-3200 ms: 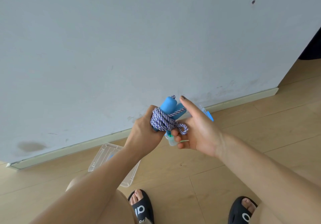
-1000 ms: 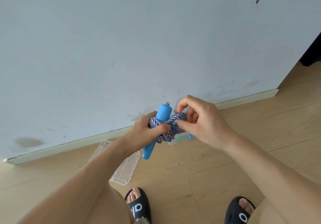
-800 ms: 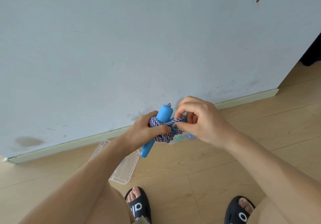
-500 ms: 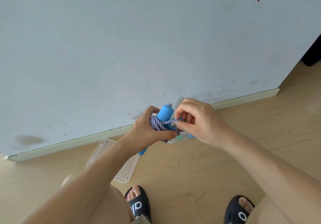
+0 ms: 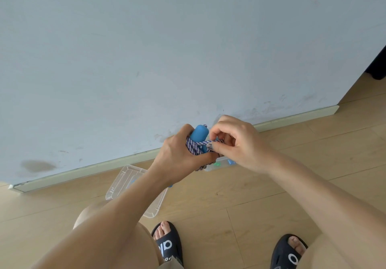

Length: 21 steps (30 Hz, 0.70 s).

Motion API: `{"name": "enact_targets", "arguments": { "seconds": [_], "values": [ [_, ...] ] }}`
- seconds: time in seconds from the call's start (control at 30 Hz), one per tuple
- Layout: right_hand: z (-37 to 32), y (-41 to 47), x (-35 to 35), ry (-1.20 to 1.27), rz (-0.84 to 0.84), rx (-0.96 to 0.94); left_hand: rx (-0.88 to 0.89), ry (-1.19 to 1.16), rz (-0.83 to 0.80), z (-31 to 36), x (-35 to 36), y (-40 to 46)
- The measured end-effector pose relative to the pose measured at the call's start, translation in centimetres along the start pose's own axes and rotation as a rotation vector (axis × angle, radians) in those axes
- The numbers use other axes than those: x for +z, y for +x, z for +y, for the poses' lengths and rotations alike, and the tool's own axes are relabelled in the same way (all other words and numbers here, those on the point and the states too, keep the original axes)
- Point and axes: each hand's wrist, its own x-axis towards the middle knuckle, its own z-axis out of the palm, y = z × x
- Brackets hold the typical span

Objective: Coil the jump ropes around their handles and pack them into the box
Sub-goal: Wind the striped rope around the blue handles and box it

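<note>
A jump rope with blue handles [image 5: 199, 133] and purple-and-white braided cord [image 5: 193, 147] is held in the air in front of the wall. My left hand [image 5: 180, 160] grips the handles with the cord coiled around them. My right hand [image 5: 236, 143] pinches a strand of the cord between thumb and fingers at the coil's right side. On the floor beneath my hands stands a clear plastic box [image 5: 221, 162] with green and blue items inside, mostly hidden by my hands.
A clear plastic lid [image 5: 127, 176] lies on the wooden floor at the left, partly under my left forearm. The pale blue wall and its baseboard [image 5: 292, 118] run close behind. My feet in black slides [image 5: 167, 245] stand at the bottom edge.
The coiled bundle has tilted more upright in my left hand, its lower handle end now hidden. My right hand keeps pinching the cord at the coil and has barely moved.
</note>
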Motion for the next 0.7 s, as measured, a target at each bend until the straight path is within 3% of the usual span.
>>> {"name": "enact_targets", "arguments": {
  "seconds": [0.33,0.7],
  "values": [
    [-0.39,-0.74,-0.12,-0.03,-0.085,-0.062,0.042,0.034,-0.045,-0.92,-0.97,0.63],
    [-0.78,-0.86,-0.31,-0.008,-0.124,0.116,0.227,0.35,0.085,-0.99,-0.93,0.48]
  ]
}}
